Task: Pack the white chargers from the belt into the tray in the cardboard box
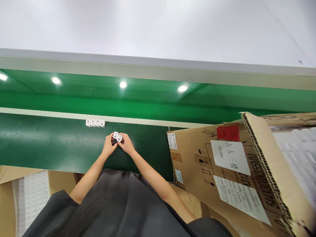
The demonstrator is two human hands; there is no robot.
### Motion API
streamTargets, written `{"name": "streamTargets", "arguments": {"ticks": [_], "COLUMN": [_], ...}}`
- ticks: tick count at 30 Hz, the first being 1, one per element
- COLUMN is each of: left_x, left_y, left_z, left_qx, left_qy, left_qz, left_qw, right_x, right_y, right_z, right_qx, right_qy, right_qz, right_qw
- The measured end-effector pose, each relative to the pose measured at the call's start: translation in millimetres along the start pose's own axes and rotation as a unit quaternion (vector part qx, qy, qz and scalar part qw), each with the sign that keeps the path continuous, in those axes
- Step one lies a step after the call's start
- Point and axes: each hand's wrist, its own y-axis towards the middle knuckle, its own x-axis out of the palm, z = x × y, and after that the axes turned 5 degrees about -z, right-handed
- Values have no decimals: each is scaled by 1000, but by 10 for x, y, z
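Note:
Both my hands meet over the dark green work surface. My left hand and my right hand are closed around two small white plug-like parts held side by side between the fingertips. A row of several identical white parts stands just beyond, at the far edge of the surface, a short way up and left of my hands.
A green conveyor belt runs across behind the surface, with a grey rail beyond it. A large open cardboard box with labels stands at the right, holding white trays. Another box with a white tray sits at the lower left.

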Motion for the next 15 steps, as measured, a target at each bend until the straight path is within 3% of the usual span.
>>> {"name": "streamTargets", "arguments": {"ticks": [5,8,11,15], "left_x": [-231,-389,-526,-689], "left_y": [374,386,204,29], "left_z": [38,108,269,405], "left_qx": [-36,-62,-69,-42], "left_qy": [-18,-11,5,27], "left_qz": [46,75,79,43], "left_qw": [998,995,994,998], "right_x": [-42,-58,-142,-345], "right_y": [607,804,621,-96], "right_z": [-151,-316,-471,-457], "right_qx": [-15,-36,-44,-8], "right_qy": [-2,3,5,-5], "right_qz": [-22,-44,-41,0], "right_qw": [1000,998,998,1000]}}
